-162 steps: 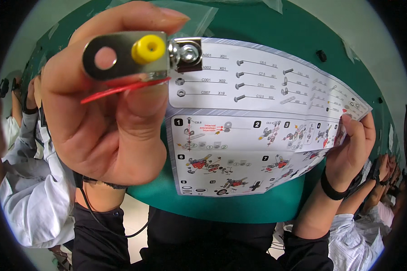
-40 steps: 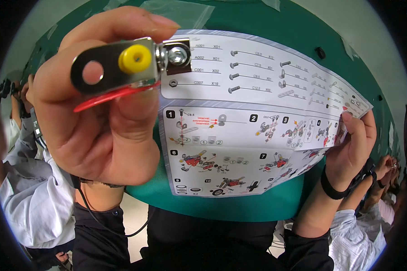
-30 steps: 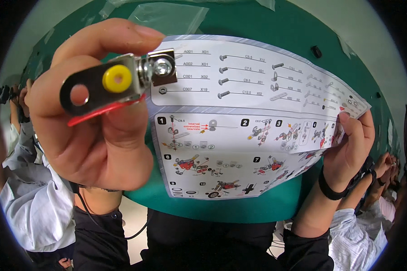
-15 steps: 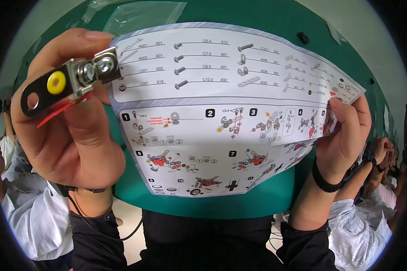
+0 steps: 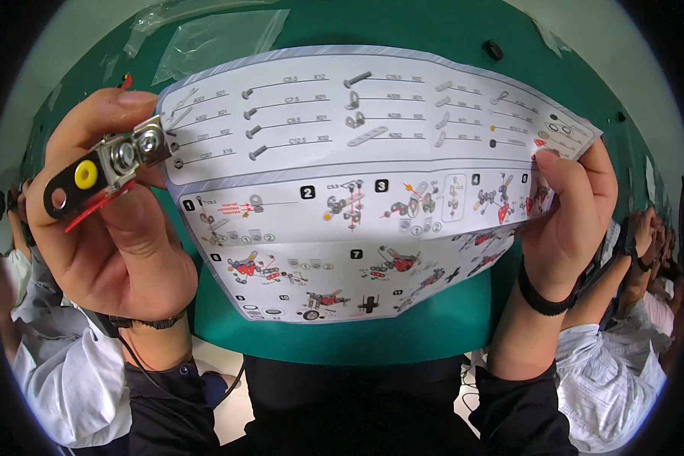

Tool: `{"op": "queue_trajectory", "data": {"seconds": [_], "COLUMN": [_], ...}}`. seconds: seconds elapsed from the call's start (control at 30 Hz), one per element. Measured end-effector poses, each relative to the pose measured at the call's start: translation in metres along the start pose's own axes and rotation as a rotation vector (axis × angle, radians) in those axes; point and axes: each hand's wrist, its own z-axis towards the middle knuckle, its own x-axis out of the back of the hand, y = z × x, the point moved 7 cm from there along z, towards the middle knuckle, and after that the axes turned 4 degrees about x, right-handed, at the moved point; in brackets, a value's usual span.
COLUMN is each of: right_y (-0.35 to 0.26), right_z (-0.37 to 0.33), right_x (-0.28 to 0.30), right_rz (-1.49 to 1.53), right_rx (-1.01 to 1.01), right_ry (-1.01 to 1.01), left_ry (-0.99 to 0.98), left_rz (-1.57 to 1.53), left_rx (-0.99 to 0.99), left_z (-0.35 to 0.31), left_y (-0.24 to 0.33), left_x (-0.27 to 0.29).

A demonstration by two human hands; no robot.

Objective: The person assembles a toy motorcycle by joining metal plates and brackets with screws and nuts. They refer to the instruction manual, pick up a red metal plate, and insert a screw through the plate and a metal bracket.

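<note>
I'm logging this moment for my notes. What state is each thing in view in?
Left hand: closed on the metal assembly
Metal assembly: bolted together, raised
Yellow ring: fitted on the assembly
Instruction sheet: unfolded, creased, bowed
Right hand: pinching the sheet's right side
Clear plastic bag: lying flat
Small black part: resting on the green table

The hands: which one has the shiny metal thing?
The left hand holds the metal piece with the yellow ring; the right hand holds only the printed sheet.

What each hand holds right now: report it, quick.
Left hand: closed, holding the small metal assembly.
Right hand: closed, holding the instruction sheet.
</note>
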Motion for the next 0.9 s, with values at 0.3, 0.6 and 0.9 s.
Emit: {"op": "queue_trajectory", "data": {"seconds": [0.3,0.6,0.9], "right_y": [0.002,0.001,-0.003], "right_z": [0.005,0.003,0.001], "right_x": [-0.002,-0.003,-0.006], "right_rz": [-0.008,-0.019,-0.029], "right_rx": [-0.015,-0.001,0.01], "right_ry": [0.0,0.004,-0.002], "left_ry": [-0.008,-0.025,-0.003], "left_rz": [-0.054,-0.003,-0.016], "left_rx": [0.023,0.012,0.029], "left_z": [0.006,0.002,-0.001], "left_y": [-0.003,-0.004,-0.005], "left_x": [-0.006,-0.007,-0.002]}}
